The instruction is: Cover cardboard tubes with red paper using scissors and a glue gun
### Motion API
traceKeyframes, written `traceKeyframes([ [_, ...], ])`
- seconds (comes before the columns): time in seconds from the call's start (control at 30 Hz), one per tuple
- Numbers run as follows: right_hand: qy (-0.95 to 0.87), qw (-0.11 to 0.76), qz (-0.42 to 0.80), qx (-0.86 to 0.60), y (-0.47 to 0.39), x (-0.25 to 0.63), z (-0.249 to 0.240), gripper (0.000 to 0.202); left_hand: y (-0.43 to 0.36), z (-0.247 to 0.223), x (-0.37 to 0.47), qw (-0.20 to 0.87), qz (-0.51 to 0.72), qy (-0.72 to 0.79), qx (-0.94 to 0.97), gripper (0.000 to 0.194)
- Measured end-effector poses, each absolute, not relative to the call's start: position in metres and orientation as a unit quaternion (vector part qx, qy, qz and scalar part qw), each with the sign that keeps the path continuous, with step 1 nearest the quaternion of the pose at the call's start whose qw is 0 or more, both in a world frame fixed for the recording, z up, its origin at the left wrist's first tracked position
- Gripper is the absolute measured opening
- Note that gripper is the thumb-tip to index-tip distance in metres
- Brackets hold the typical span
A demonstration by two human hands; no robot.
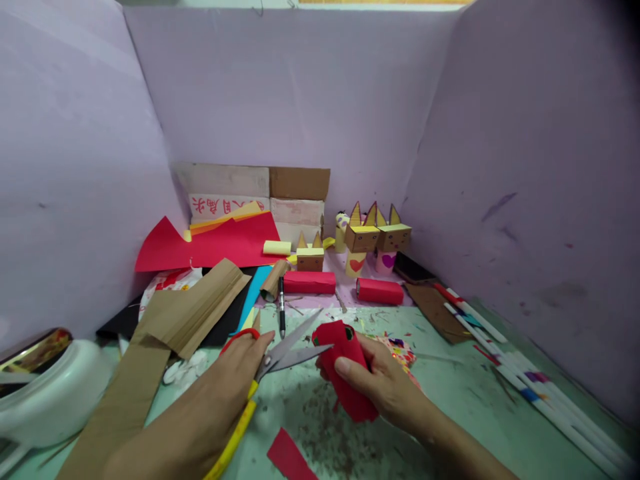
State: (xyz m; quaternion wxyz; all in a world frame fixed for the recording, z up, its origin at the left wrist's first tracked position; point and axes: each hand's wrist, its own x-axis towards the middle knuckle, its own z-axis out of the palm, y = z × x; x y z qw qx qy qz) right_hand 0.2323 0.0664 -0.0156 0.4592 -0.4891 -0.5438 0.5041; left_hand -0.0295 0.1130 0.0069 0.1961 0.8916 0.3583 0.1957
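Scissors with yellow and red handles are in my left hand, blades apart and pointing right. One blade tip reaches the top of a roll wrapped in red paper. My right hand is wrapped round that roll, thumb across its front, with the open end tilted up. A loose red paper scrap lies below, near the front edge of view. A pen lies behind the scissors. Farther back rest two more red rolls, one in the middle and one to the right.
Brown cardboard strips and red sheets lie at left, near a white container. Cardboard cat figures stand at the back. Striped white sticks line the right. Lilac walls enclose the table.
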Motion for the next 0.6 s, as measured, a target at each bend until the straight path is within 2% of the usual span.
traceKeyframes([
  [0.1, -0.563, 0.447, 0.506, -0.477, 0.066, 0.232, -0.02, 0.041, 0.11, -0.008, -0.03, 0.16, 0.153, 0.327, 0.919, 0.079],
  [0.23, -0.585, 0.435, 0.492, -0.475, 0.066, 0.231, -0.023, 0.033, 0.107, -0.021, -0.022, 0.096, 0.18, 0.354, 0.913, 0.083],
  [0.33, -0.592, 0.428, 0.486, -0.479, 0.065, 0.228, -0.023, 0.026, 0.111, -0.024, -0.018, 0.067, 0.173, 0.314, 0.931, 0.088],
  [0.6, -0.614, 0.406, 0.467, -0.49, 0.065, 0.224, -0.016, 0.017, 0.112, -0.021, -0.012, 0.056, 0.125, 0.315, 0.939, 0.087],
])
